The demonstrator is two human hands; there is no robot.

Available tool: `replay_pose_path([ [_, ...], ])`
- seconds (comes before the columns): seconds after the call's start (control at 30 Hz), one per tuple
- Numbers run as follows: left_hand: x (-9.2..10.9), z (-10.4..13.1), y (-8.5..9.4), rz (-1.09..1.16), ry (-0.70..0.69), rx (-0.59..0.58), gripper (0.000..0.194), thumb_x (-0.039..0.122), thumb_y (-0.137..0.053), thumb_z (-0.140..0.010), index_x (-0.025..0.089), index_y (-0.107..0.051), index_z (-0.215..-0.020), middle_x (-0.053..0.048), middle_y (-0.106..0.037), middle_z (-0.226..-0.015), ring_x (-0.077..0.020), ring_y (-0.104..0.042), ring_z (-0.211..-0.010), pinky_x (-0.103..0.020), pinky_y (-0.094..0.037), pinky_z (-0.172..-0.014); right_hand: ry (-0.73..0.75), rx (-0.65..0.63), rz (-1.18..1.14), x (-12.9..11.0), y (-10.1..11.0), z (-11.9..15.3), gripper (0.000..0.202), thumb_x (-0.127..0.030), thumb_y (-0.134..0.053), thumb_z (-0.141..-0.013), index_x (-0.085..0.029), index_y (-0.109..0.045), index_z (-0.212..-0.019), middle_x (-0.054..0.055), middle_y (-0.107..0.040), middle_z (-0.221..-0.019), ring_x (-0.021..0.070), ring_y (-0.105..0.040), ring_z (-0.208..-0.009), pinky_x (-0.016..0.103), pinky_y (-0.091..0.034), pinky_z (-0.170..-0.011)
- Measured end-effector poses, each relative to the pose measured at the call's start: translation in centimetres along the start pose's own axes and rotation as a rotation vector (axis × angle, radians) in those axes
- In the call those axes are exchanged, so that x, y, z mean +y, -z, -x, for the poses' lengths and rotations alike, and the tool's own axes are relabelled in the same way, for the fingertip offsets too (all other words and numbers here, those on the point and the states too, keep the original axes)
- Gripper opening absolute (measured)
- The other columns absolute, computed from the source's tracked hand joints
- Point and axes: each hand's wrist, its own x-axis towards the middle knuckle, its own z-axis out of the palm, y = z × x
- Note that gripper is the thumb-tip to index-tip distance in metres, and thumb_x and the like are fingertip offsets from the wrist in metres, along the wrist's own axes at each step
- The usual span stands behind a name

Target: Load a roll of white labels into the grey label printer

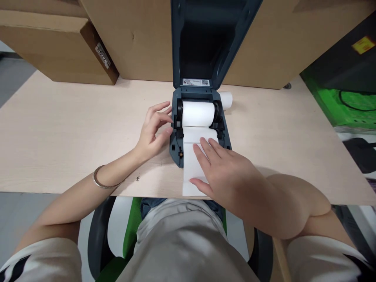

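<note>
A dark grey label printer [176, 147] stands on the table with its lid [192, 47] raised. Inside it sits a white roll of labels [198, 113], held between black side brackets. From the roll a strip of blank labels [192, 168] runs out over the printer's front toward the table edge. My right hand [226, 168] lies on this strip, fingers stretched and slightly spread. Against the printer's left side rests my left hand [156, 127], its fingers apart and loosely curved, with nothing in it.
Another white roll [226, 100] lies behind the printer's right side. Large cardboard boxes [143, 43] line the back of the pale wooden table [73, 129]. A flatter cardboard box [58, 51] stands at the back left. Green and black items [349, 105] are beyond the right edge.
</note>
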Motion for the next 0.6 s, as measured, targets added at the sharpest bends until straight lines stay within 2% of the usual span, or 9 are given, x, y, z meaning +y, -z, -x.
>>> replay_pose_path([
  [0.07, 0.0, -0.1, 0.1, -0.007, -0.077, 0.042, 0.022, 0.047, -0.058, -0.105, 0.025, -0.064, -0.105, -0.009, -0.052, -0.154, -0.0296, -0.057, -0.145, -0.055, -0.052, -0.123, 0.002, -0.004, 0.001, 0.0, -0.1, 0.0, 0.062, -0.046, -0.066, -0.099, 0.004, -0.07, -0.135, 0.031, -0.067, -0.137, 0.039, -0.073, -0.123, 0.041, -0.066, -0.095],
  [0.13, 0.0, -0.3, 0.2, -0.046, -0.153, 0.037, 0.022, 0.045, -0.06, -0.104, 0.024, -0.063, -0.098, -0.008, -0.054, -0.154, -0.0301, -0.058, -0.145, -0.055, -0.052, -0.123, 0.007, -0.011, 0.005, 0.0, 0.0, 0.1, 0.063, -0.047, -0.066, -0.099, 0.005, -0.069, -0.136, 0.032, -0.067, -0.138, 0.0394, -0.073, -0.124, 0.041, -0.065, -0.095],
  [0.33, 0.6, -0.4, 0.5, -0.247, -0.286, 0.038, 0.018, 0.043, -0.058, -0.102, 0.027, -0.065, -0.106, -0.008, -0.063, -0.145, -0.0296, -0.064, -0.137, -0.059, -0.055, -0.117, 0.018, 0.001, 0.048, -1.0, 0.3, 0.5, 0.069, -0.048, -0.069, -0.096, 0.007, -0.067, -0.138, 0.031, -0.066, -0.139, 0.0386, -0.073, -0.124, 0.04, -0.066, -0.097],
  [0.4, 1.5, -0.2, 0.5, -0.295, -0.453, 0.003, 0.025, 0.048, -0.052, -0.103, 0.029, -0.066, -0.112, -0.006, -0.069, -0.137, -0.029, -0.067, -0.133, -0.059, -0.057, -0.115, 0.039, -0.007, 0.069, -1.7, 0.5, 0.7, 0.07, -0.049, -0.066, -0.096, 0.009, -0.068, -0.136, 0.031, -0.067, -0.138, 0.0382, -0.073, -0.125, 0.041, -0.065, -0.1],
  [0.47, 2.6, 0.1, 0.3, -0.313, -0.683, -0.112, 0.038, 0.056, -0.043, -0.103, 0.03, -0.067, -0.116, -0.004, -0.074, -0.128, -0.0268, -0.071, -0.128, -0.054, -0.063, -0.108, 0.094, 0.002, 0.108, -2.1, 0.9, 1.2, 0.064, -0.043, -0.063, -0.096, 0.01, -0.07, -0.13, 0.031, -0.069, -0.135, 0.0378, -0.073, -0.124, 0.041, -0.064, -0.103],
  [0.53, 3.7, 0.4, -0.1, -0.359, -0.882, -0.239, 0.043, 0.06, -0.044, -0.102, 0.028, -0.069, -0.112, -0.004, -0.077, -0.121, -0.023, -0.071, -0.128, -0.044, -0.064, -0.108, 0.19, -0.011, 0.148, -2.1, 1.6, 1.8, 0.053, -0.031, -0.059, -0.095, 0.01, -0.072, -0.126, 0.029, -0.071, -0.133, 0.0371, -0.073, -0.124, 0.041, -0.063, -0.106],
  [0.6, 4.5, 0.4, -0.4, -0.417, -1.012, -0.267, 0.039, 0.058, -0.049, -0.102, 0.026, -0.071, -0.107, -0.003, -0.079, -0.114, -0.0198, -0.072, -0.122, -0.037, -0.064, -0.108, 0.281, -0.051, 0.169, -1.5, 2.6, 2.5, 0.047, -0.017, -0.054, -0.091, 0.006, -0.074, -0.126, 0.024, -0.074, -0.132, 0.0351, -0.073, -0.126, 0.039, -0.061, -0.11],
])
